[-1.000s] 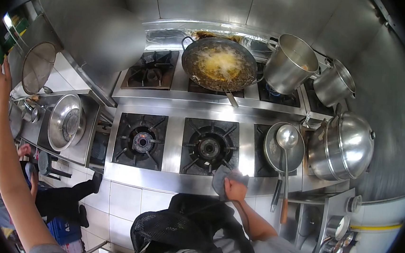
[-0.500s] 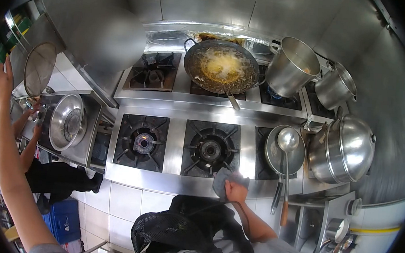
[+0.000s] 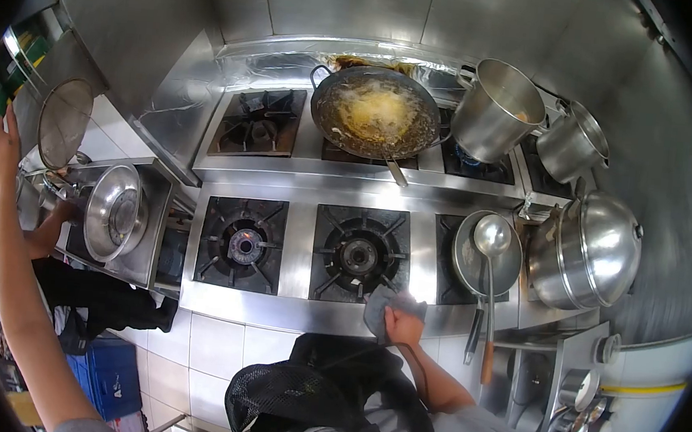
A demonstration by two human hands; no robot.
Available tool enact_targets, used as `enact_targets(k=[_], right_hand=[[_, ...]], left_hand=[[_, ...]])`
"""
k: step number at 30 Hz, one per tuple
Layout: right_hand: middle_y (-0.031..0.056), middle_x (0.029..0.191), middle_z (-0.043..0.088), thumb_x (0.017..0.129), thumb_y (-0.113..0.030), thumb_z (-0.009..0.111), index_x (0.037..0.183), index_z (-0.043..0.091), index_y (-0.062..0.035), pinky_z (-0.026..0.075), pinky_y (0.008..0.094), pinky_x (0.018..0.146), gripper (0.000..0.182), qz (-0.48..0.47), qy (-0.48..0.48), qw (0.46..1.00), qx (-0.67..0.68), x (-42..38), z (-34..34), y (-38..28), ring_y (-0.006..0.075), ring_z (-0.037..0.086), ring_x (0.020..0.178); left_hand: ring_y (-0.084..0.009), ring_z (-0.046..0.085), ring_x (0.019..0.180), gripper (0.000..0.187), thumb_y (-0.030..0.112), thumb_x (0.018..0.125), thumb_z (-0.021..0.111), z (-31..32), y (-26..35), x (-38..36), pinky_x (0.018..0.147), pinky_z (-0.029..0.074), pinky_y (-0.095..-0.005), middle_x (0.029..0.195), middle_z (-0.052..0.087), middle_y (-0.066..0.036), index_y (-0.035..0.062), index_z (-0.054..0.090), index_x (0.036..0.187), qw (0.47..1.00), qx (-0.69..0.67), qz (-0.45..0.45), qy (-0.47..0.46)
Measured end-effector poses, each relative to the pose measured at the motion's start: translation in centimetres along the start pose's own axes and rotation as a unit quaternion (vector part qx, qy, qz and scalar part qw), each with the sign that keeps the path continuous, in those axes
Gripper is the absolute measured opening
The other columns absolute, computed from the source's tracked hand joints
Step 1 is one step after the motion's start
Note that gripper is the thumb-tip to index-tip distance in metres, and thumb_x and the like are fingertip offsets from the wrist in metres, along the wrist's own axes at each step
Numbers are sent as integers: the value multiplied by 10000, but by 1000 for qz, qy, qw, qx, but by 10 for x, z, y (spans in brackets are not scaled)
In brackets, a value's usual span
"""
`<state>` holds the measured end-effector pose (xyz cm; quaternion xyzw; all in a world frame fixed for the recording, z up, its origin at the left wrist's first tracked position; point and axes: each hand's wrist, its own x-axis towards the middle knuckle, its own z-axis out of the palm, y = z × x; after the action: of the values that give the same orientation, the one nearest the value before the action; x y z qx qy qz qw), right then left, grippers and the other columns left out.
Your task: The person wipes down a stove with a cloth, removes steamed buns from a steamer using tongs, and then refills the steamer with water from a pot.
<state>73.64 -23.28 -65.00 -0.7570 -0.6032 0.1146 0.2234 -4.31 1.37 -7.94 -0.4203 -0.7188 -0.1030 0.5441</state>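
Observation:
My right hand [image 3: 404, 326] is closed on a crumpled grey cloth [image 3: 383, 312], which it presses against the front edge of the steel stove [image 3: 294, 309]. My left arm reaches far out to the left, and my left hand [image 3: 0, 155] is raised there with fingers stretched upward, near a round mesh strainer [image 3: 65, 123]. On the back row, a large wok [image 3: 329, 125] holds yellow food bubbling in oil, its handle pointing toward me. The front left burner [image 3: 244, 246] shows a small flame; the front middle burner [image 3: 359, 256] has no pan on it.
A pan [image 3: 465, 266] with a ladle [image 3: 491, 237] across it sits front right, handles overhanging. Beside it stands a big domed pot [image 3: 579, 251]; two tall pots [image 3: 496, 114] are behind. At left, a person [image 3: 88, 293] works by a sink with a steel bowl [image 3: 100, 237].
The person at the left has shifted, with their arm now lower behind the steel bowl. My view has turned slightly. My hands stay nearly where they were, the cloth still in the right.

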Motion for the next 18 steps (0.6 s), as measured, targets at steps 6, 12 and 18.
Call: enact_targets(k=[6,12,18], right_hand=[[180,631,636,933,-395,629,630,660,-74,491,497,578,443,-9,-6,1000,4,2,1,1,401,632,598],[180,643,641,932,-398,630,643,670,-75,494,496,586,435,1,-21,1000,-9,3,1,1,401,636,610],[181,643,649,942,-422,610,654,677,-83,497,509,576,450,-4,-16,1000,-3,3,1,3,405,644,609]], left_hand=[[-393,664,1028,601,569,1034,353,-11,5,-5,864,534,-499,1069,718,-187,83,660,1209,1000,23,15,5],[-402,660,1029,606,582,1031,347,-22,12,-6,853,532,-516,1070,718,-181,95,656,1214,999,35,-4,-4],[-403,660,1020,587,565,1033,360,-20,13,-7,863,528,-507,1076,716,-183,87,653,1210,1000,27,9,11]])
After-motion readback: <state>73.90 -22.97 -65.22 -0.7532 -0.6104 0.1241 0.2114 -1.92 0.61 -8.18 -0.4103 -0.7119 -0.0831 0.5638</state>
